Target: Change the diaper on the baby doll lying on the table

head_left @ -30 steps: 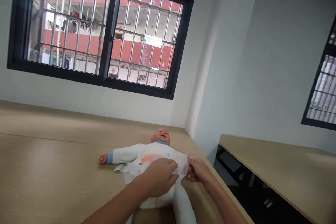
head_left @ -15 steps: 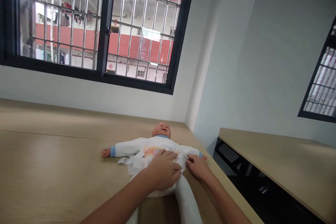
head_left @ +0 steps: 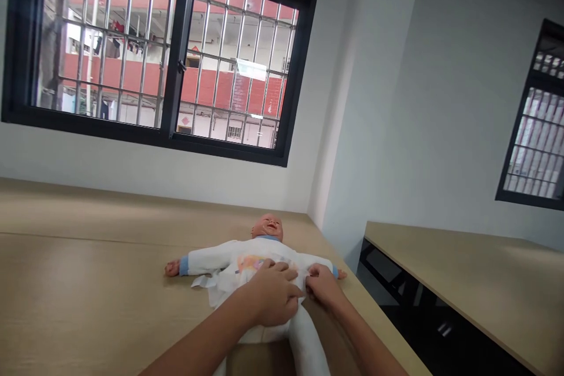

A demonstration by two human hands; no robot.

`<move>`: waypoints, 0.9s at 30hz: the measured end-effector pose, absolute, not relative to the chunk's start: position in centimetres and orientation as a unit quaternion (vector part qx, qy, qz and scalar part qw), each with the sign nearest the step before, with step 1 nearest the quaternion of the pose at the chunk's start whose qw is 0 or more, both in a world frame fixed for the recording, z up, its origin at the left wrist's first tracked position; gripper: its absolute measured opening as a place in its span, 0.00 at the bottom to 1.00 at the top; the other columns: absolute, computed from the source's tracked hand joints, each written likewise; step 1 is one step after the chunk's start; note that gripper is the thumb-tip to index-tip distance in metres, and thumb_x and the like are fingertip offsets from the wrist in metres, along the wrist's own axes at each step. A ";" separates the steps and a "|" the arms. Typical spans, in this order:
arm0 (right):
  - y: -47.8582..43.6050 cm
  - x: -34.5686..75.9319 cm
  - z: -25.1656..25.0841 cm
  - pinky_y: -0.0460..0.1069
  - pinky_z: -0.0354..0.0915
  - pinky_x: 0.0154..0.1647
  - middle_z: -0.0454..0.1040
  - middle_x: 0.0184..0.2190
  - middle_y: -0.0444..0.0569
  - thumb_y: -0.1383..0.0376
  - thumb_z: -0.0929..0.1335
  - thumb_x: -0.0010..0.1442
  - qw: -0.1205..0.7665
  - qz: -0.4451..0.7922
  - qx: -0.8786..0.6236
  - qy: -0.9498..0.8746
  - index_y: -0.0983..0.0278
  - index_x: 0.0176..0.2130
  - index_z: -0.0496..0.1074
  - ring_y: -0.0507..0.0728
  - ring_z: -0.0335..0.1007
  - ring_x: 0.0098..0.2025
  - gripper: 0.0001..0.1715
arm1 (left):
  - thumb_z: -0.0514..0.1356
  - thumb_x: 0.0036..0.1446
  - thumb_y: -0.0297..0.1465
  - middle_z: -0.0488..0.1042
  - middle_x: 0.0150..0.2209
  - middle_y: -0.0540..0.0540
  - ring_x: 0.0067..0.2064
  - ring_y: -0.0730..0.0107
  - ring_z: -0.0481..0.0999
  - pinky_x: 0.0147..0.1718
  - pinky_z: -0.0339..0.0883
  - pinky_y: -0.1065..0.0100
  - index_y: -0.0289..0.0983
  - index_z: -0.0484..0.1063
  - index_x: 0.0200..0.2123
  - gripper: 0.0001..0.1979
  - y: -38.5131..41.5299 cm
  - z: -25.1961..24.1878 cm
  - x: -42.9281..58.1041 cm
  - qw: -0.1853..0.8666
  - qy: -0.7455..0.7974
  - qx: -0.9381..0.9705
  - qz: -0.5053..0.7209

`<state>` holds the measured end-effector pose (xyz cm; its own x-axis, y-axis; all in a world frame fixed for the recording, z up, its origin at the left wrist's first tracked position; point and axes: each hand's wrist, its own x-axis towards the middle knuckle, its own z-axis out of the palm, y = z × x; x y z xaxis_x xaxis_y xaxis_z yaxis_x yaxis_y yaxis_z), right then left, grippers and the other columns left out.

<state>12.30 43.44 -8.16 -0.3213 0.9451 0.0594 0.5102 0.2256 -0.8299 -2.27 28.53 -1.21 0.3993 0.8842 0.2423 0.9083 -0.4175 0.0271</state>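
A baby doll [head_left: 247,261] lies on its back on a light wood tabletop [head_left: 88,288], its arms spread, in a white sleepsuit with blue cuffs. A white disposable diaper [head_left: 259,267] with a coloured print covers its middle. My left hand [head_left: 273,294] lies over the diaper's front, fingers curled on it. My right hand [head_left: 324,285] pinches the diaper's right edge with its fingertips. A loose white diaper tab [head_left: 205,281] sticks out on the far side. My left hand and forearm hide the doll's hips and part of one leg.
The tabletop's right edge runs close to the doll's hand. Beyond it stands a lower wood desk [head_left: 462,276] above a dark gap. A barred window [head_left: 154,53] and a white wall rise behind the table.
My right hand has moved in from the doll's side towards the diaper's middle, with the diaper edge between its fingers. The head view has shifted slightly.
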 end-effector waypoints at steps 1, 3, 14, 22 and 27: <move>43.4 12.0 -8.3 0.44 0.55 0.23 0.61 0.16 0.37 0.72 0.61 0.46 0.304 0.381 -0.502 -0.714 0.62 0.30 0.58 0.50 0.58 0.18 0.08 | 0.50 0.63 0.32 0.74 0.54 0.45 0.58 0.52 0.68 0.54 0.59 0.46 0.47 0.78 0.47 0.18 29.0 -1.0 -2.1 0.052 -0.529 -0.842 -0.091; 43.3 11.5 -8.5 0.44 0.56 0.22 0.60 0.15 0.35 0.73 0.61 0.44 0.325 0.391 -0.500 -0.701 0.62 0.31 0.58 0.51 0.61 0.18 0.11 | 0.50 0.62 0.31 0.77 0.50 0.43 0.56 0.51 0.69 0.53 0.59 0.45 0.44 0.79 0.43 0.18 30.1 -0.8 -1.8 0.048 -0.520 -0.851 -0.059; 42.7 14.1 -5.5 0.42 0.55 0.18 0.62 0.12 0.34 0.78 0.66 0.40 0.284 0.458 -0.503 -0.676 0.62 0.29 0.59 0.51 0.63 0.15 0.17 | 0.51 0.61 0.29 0.79 0.41 0.40 0.49 0.53 0.73 0.50 0.58 0.49 0.38 0.80 0.34 0.16 31.1 -0.8 -1.3 0.069 -0.554 -0.826 -0.074; 42.3 14.7 -4.0 0.44 0.61 0.21 0.65 0.13 0.34 0.76 0.67 0.40 0.295 0.481 -0.439 -0.699 0.63 0.30 0.60 0.51 0.65 0.17 0.16 | 0.52 0.59 0.30 0.79 0.42 0.41 0.51 0.54 0.71 0.55 0.54 0.44 0.38 0.79 0.33 0.15 31.2 -1.0 -1.1 0.054 -0.567 -0.819 -0.072; 42.3 13.8 -4.8 0.43 0.58 0.20 0.63 0.12 0.34 0.69 0.71 0.36 0.374 0.488 -0.392 -0.684 0.63 0.28 0.61 0.49 0.63 0.16 0.18 | 0.52 0.58 0.29 0.78 0.42 0.43 0.52 0.55 0.71 0.57 0.47 0.33 0.41 0.79 0.32 0.14 30.8 -1.3 -1.1 0.029 -0.567 -0.818 -0.092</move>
<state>13.75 42.33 -4.81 -0.4136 0.9014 0.1284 0.1718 0.2158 -0.9612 -1.10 30.83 -1.34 0.3391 0.9228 0.1831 0.9334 -0.3543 0.0568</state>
